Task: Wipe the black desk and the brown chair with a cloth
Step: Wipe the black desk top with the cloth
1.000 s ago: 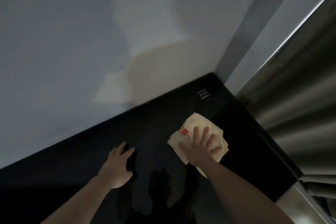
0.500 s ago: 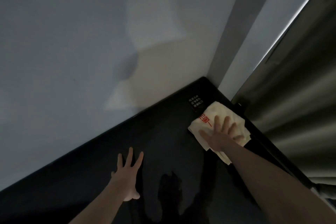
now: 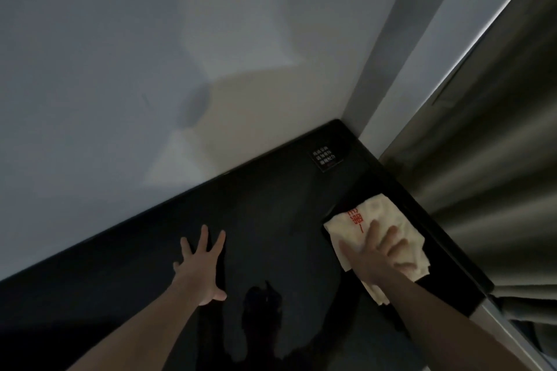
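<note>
Right hand [image 3: 380, 253] has slid the cloth [image 3: 372, 221] back from the sticker [image 3: 325, 156] along the desk's [image 3: 265, 214] right edge, fingers flat on it; left hand [image 3: 201, 265] spread, probably touching the desk

1. Scene dimly lit; a thin bright strip is seen along the curtain [image 3: 494, 159] edge, upper right.
2. Warm patch and soft shadows are cast on the wall [image 3: 150, 39].
3. Arm silhouettes are mirrored in the glossy tabletop [image 3: 271, 205].
4. Straight lines are bent by wide-angle distortion; right hand [image 3: 376, 253] slightly blurred.

Open desk [image 3: 271, 220] between hands; wall [image 3: 150, 69] behind, curtain [image 3: 497, 159] right.
</note>
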{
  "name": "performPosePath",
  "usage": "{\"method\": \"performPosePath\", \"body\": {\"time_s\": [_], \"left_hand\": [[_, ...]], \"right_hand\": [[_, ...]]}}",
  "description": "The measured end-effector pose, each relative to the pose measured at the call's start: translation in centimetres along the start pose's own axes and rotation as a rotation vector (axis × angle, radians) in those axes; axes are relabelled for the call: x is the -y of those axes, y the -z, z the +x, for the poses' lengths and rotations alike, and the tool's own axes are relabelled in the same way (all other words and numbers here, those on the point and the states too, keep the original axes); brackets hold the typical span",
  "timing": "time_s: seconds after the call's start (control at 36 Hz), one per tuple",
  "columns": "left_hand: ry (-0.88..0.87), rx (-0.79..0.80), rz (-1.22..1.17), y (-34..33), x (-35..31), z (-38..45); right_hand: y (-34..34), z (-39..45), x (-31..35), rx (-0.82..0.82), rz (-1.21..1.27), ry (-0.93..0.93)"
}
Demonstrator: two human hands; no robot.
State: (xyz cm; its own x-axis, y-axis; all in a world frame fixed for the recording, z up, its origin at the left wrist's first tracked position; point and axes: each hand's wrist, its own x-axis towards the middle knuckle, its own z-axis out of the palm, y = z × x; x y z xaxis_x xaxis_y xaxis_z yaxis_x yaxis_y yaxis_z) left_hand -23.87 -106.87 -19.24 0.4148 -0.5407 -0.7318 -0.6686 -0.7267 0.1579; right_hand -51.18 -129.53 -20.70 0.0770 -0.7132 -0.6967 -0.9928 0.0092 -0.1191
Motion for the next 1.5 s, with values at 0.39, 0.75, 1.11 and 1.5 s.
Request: {"method": "performPosePath", "body": {"time_s": [0.39, 0.75, 1.11, 1.5], "left_hand": [[0.077, 0.037, 0.004, 0.3, -1.1, 2.3], [0.105, 0.039, 0.028, 0.9, -1.7, 1.7], [0.084, 0.052, 0.015, 1.6, -1.7, 0.6], [0.099, 0.033, 0.015, 0.5, -1.0, 2.4]], "right_hand": [[6.9, 11.5, 10.7, -0.122, 0.003, -0.047], [8.0, 11.8, 8.5, -0.142, -0.273, 0.260], [1.5, 5.4, 4.0, -0.106, -0.272, 0.294], [5.2, 14.2, 15.8, -0.281, -0.119, 0.259]]}}
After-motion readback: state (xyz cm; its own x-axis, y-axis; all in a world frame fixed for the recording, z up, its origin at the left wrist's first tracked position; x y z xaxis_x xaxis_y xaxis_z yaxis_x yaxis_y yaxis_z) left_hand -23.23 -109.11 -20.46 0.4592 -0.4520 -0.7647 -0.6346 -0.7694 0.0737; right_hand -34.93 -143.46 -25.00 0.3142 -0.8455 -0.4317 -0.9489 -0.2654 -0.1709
